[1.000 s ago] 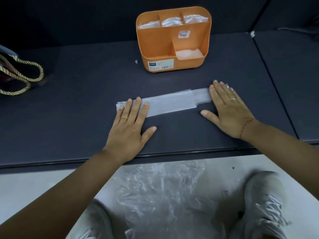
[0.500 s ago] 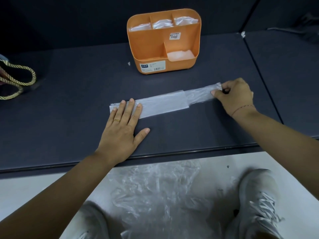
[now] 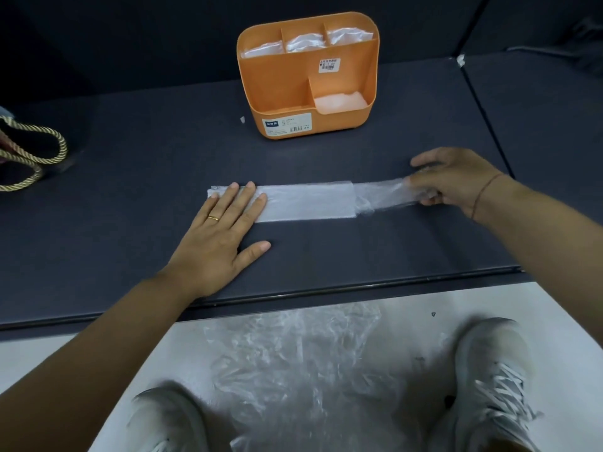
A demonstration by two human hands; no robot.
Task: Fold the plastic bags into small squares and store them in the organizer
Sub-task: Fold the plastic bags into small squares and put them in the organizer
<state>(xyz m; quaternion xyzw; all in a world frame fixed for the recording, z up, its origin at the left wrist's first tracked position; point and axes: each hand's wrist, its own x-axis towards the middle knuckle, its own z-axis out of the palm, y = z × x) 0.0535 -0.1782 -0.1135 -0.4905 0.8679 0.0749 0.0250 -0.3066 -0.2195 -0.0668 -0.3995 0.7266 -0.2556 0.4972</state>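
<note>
Head view, read from the bottom of the frame upward. At the lower edge, two grey shoes [image 3: 489, 386] stood on a pale floor [image 3: 554, 308], with a heap of loose plastic [image 3: 293, 363] crumpled between them, probably bags not yet folded.

Above these, in the centre of the frame, the dark worktop [image 3: 130, 230] carried the plastic bag [image 3: 306, 202], already reduced to a long narrow strip lying left to right. The left hand [image 3: 222, 236] lay flat with straight, spread fingers, its fingertips pressing down the strip's left end. The right hand [image 3: 456, 181], at centre right and blurred by motion, had its fingers curled round the thinner right end.

A second before, both hands had rested flat on the two ends. Half a second before, the right had closed on its end. That end had now risen clear of the worktop and was drawn taut. The smoothing therefore seemed finished, and the first end-over-end fold toward the left seemed to be starting.

At upper centre, well apart from the strip, stood the orange organizer [image 3: 277, 79]. Folded bags [image 3: 305, 42] filled its three rear compartments and its front right one. The front left compartment appeared vacant. Gold rope handles [image 3: 39, 158] showed at the left edge.
</note>
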